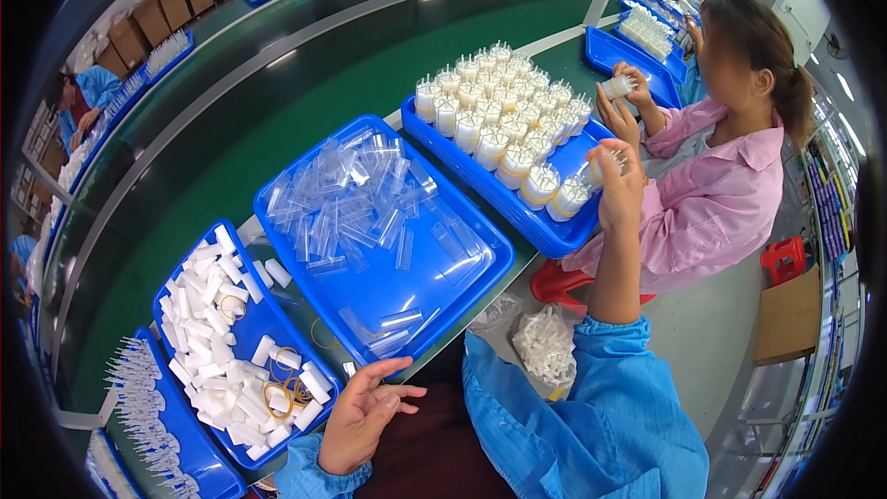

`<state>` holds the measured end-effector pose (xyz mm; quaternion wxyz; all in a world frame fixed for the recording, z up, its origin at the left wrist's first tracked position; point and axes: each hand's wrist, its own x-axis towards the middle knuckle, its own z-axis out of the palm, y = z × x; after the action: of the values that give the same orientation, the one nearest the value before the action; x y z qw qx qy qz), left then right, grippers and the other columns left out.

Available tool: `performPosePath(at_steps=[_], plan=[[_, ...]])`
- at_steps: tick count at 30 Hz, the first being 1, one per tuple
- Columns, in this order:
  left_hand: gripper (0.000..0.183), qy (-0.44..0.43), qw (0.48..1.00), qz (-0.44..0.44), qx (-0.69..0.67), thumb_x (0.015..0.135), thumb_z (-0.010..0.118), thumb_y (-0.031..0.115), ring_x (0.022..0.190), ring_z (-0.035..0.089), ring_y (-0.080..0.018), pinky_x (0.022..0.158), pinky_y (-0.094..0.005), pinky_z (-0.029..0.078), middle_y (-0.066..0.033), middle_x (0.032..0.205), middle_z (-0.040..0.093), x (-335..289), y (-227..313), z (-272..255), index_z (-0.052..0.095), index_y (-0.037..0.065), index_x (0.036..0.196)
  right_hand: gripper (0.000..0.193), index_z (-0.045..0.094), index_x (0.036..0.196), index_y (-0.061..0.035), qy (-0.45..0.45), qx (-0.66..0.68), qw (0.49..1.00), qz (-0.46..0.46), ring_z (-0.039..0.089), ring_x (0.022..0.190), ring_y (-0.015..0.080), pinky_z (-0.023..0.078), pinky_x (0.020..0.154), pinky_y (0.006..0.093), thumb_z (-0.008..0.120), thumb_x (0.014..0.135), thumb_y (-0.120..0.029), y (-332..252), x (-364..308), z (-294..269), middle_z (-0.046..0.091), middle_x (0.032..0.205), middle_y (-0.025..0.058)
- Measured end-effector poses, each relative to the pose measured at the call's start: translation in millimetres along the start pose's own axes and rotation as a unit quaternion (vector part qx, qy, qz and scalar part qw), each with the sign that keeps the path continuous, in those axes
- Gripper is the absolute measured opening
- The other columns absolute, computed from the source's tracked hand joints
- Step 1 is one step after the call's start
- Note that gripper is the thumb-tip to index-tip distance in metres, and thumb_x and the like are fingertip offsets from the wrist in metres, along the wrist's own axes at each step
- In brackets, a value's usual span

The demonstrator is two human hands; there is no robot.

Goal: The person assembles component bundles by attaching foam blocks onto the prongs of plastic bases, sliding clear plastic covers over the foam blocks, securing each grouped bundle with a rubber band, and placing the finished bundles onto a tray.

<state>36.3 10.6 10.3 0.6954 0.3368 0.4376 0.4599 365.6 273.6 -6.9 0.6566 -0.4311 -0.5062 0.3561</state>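
Note:
My right hand (617, 187) is raised at the right end of a blue tray (564, 238), its fingers round a banded bundle of white tubes (596, 172) that they partly cover. Several similar round bundles (494, 111) stand upright in rows in that tray, thin clear tips pointing up. Low in front of me, my left hand (365, 416) hangs with fingers apart and nothing in it. It is close to the near edge of another blue tray (462, 300), which carries a loose heap of clear plastic tubes (346, 189).
Left of these, a blue tray (249, 263) holds white cylinders (217, 333) and rubber bands (288, 393). Beyond it lies a tray of thin white-tipped pieces (148, 407). A green conveyor (351, 69) runs behind. At right sits a co-worker in a pink shirt (711, 208), holding a bundle.

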Motion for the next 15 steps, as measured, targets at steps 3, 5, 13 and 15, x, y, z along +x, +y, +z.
performPosePath(at_steps=[3,5,13,15], plan=[[0.038,0.008,1.000,-0.002,-0.002,0.091,0.047,0.003,0.107,0.056,-0.0259,0.084,-0.0328,0.048,-0.0167,0.132,0.043,-2,0,-2,0.037,-0.001,0.128,0.018,0.055,0.095,-0.0020,-0.032,-0.103,0.994,-0.012,0.056,0.079,0.0105,0.043,0.071,0.0224,0.061,0.087,-0.018,-3,-4,6,0.060,0.087,0.0045],[0.037,0.000,1.000,0.002,-0.005,0.091,0.046,0.004,0.107,0.056,-0.0254,0.085,-0.0328,0.047,-0.0174,0.130,0.045,-2,-1,-4,0.038,-0.001,0.127,0.026,0.059,0.094,-0.0005,-0.076,-0.138,0.987,-0.033,0.056,0.076,0.0099,0.043,0.069,0.0228,0.053,0.093,-0.026,2,-1,-5,0.061,0.084,0.0043],[0.036,0.000,1.000,0.013,0.005,0.091,0.046,0.002,0.108,0.055,-0.0245,0.086,-0.0327,0.047,-0.0187,0.127,0.048,-9,-1,-9,0.040,-0.003,0.125,0.047,0.059,0.102,0.0036,-0.017,-0.108,0.993,-0.035,0.059,0.083,0.0151,0.043,0.078,0.0262,0.034,0.099,-0.036,-1,-10,4,0.065,0.090,0.0113],[0.036,0.000,1.000,0.016,0.011,0.090,0.046,0.002,0.108,0.055,-0.0243,0.086,-0.0328,0.047,-0.0186,0.127,0.048,-12,0,-10,0.040,-0.003,0.125,0.047,0.057,0.105,0.0037,0.023,-0.080,0.996,-0.045,0.059,0.086,0.0166,0.042,0.081,0.0276,0.032,0.099,-0.035,-1,-12,6,0.065,0.095,0.0134]])
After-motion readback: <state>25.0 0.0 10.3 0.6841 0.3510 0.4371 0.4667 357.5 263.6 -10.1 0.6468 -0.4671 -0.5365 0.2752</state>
